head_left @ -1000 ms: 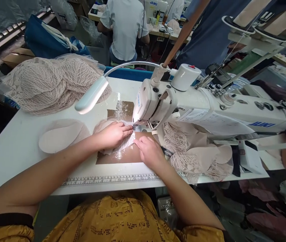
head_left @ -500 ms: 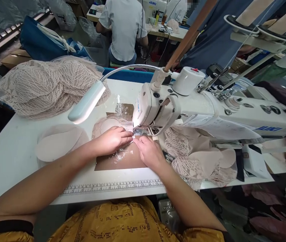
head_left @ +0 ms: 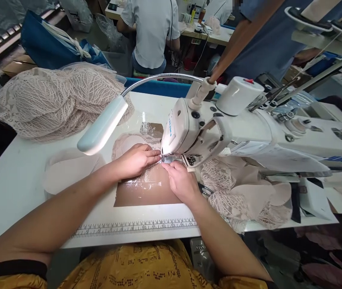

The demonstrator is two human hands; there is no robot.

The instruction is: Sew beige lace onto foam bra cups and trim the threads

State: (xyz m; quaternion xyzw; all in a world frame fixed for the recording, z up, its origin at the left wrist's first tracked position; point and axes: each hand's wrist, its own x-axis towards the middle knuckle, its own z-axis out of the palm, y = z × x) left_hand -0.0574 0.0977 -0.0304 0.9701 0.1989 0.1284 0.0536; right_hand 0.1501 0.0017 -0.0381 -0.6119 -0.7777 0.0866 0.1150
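A beige lace piece [head_left: 118, 147] lies by the needle of the white sewing machine [head_left: 175, 128], partly under my left hand. My left hand [head_left: 136, 160] presses the piece, its fingers held together and pointing at the presser foot. On the near side of the foot, my right hand [head_left: 183, 180] pinches the edge of the fabric with thumb and forefinger, its other fingers curled. The exact grip at the needle is small and partly hidden. Beneath both hands is a brown, shiny taped sheet [head_left: 142, 195].
A lamp [head_left: 103, 124] on a bendable neck hangs left of the machine head. Lace fabric [head_left: 53, 100] is heaped at the back left, beige cut pieces [head_left: 68, 172] lie left, and more lace [head_left: 231, 204] right. A ruler strip [head_left: 135, 228] runs along the front edge. A person [head_left: 149, 32] sits beyond.
The view has shifted slightly, so the machine appears farther right. Both hands stay at the needle with the lace piece, my right hand's fingers a little more curled.
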